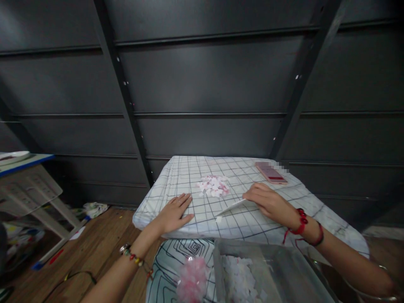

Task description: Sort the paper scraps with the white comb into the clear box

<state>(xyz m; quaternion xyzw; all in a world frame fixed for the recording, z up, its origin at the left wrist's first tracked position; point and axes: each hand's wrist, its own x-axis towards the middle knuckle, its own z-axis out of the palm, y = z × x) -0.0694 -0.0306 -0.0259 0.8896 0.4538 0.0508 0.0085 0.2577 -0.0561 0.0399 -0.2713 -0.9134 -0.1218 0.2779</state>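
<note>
On a white cloth with a dark grid [183, 179], my left hand [175, 212] lies flat, palm down, its fingers stretched out. My right hand [263, 198] pinches a thin white strip, perhaps a card [232, 206], which slants down to the left. At its lower tip is a small white scrap [219, 219] on the cloth. Beyond and between both hands sits a loose heap of white and pink paper-like scraps [214, 186]. A pink phone [271, 172] rests behind my right hand.
Below the table edge stands a grey plastic bin [217, 269] with white scraps [240, 277] inside. Left of it is a clear bag of something pink [192, 280] on a patterned cloth. A blue-edged desk [28, 164] stands far left. Dark wall panels [205, 80] rise behind the table.
</note>
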